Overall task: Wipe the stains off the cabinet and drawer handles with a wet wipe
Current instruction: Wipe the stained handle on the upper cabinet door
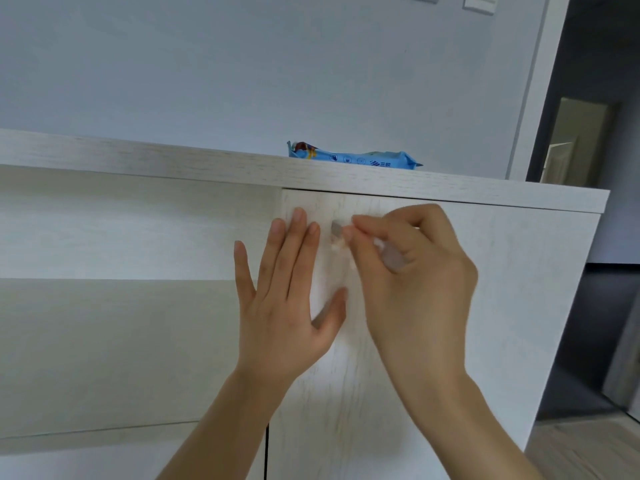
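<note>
Head view: right hand (408, 271) is pinching a soft, limp wet wipe (341, 245) against the small stiff handle (336, 227) mid-frame; left hand (287, 289) is pressing the cabinet door (502, 289), fingers spread flat. Probably needs bunching for grip.

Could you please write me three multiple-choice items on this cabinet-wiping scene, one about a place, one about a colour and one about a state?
1. Where does the pack of wipes lie?
A. On the cabinet top
B. On the open shelf
C. On the floor

2. What is the main colour of the pack?
A. Red
B. Blue
C. Green

3. How is the left hand held?
A. Curled round the handle
B. Gripping the pack
C. Flat, fingers straight, against the cabinet door

Key:
1 A, the pack rests on the cabinet top near the wall.
2 B, its wrapper is mostly light blue.
3 C, its straight fingers lie on the door, while the right hand pinches a wipe at the handle.
</note>
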The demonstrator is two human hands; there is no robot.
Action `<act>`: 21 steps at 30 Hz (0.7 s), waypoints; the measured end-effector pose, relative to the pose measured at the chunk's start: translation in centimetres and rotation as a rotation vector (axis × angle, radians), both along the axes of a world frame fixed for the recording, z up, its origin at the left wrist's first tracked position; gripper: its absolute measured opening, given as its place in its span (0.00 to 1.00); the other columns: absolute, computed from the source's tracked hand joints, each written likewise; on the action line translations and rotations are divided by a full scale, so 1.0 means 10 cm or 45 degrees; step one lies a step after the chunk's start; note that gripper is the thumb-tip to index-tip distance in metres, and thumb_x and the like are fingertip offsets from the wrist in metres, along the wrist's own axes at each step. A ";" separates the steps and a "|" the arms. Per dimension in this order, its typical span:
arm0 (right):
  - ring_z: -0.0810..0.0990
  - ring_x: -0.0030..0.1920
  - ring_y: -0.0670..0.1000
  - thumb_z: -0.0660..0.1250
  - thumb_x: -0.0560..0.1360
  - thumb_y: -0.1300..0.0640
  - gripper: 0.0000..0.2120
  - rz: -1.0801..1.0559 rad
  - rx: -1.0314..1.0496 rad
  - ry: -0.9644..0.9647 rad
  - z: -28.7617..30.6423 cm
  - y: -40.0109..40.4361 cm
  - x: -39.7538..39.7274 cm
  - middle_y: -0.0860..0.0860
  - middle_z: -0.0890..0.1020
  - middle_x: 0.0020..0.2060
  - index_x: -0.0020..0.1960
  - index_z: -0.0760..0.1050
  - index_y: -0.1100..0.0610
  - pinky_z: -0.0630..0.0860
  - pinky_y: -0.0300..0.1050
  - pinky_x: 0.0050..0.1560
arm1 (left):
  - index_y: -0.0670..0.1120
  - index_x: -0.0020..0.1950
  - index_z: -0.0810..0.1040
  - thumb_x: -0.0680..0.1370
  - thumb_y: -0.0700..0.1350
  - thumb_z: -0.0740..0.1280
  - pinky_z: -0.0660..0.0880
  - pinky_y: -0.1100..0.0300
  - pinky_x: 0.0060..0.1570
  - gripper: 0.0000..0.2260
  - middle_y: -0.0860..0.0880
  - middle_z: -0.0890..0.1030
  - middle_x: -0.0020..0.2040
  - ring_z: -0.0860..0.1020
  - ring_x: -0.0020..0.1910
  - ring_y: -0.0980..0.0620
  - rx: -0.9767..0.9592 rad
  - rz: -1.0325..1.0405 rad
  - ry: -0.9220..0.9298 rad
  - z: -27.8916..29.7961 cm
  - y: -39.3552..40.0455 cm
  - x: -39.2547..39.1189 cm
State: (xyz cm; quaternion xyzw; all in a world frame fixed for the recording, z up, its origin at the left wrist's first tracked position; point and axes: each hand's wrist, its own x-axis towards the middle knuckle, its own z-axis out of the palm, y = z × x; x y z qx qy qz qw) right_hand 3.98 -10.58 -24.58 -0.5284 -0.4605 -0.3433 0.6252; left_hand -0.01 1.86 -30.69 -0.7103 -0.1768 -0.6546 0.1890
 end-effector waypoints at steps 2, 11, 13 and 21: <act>0.75 0.42 0.35 0.73 0.70 0.62 0.06 0.039 0.072 0.112 -0.03 -0.03 0.05 0.47 0.75 0.40 0.46 0.82 0.56 0.68 0.21 0.44 | 0.41 0.73 0.59 0.76 0.55 0.61 0.46 0.43 0.73 0.30 0.47 0.58 0.75 0.50 0.77 0.51 -0.014 0.004 -0.001 -0.01 0.00 0.00; 0.74 0.42 0.31 0.74 0.69 0.63 0.06 0.037 0.218 0.153 -0.10 0.12 -0.01 0.43 0.72 0.39 0.44 0.81 0.55 0.67 0.20 0.43 | 0.43 0.74 0.59 0.79 0.56 0.58 0.51 0.42 0.73 0.28 0.46 0.59 0.75 0.55 0.75 0.45 -0.016 -0.041 -0.019 -0.02 0.01 0.00; 0.73 0.41 0.31 0.74 0.69 0.63 0.05 0.011 0.221 0.108 -0.10 0.15 -0.04 0.44 0.72 0.39 0.44 0.81 0.56 0.67 0.20 0.43 | 0.43 0.74 0.58 0.79 0.57 0.57 0.51 0.42 0.73 0.28 0.47 0.58 0.75 0.54 0.76 0.45 -0.022 -0.071 -0.030 -0.02 0.01 -0.01; 0.73 0.44 0.32 0.72 0.70 0.59 0.04 -0.050 0.395 0.223 -0.23 0.25 -0.03 0.47 0.72 0.40 0.44 0.81 0.58 0.67 0.23 0.46 | 0.43 0.73 0.60 0.79 0.57 0.58 0.54 0.41 0.72 0.28 0.48 0.59 0.74 0.57 0.75 0.43 -0.012 -0.066 -0.027 -0.02 0.01 -0.01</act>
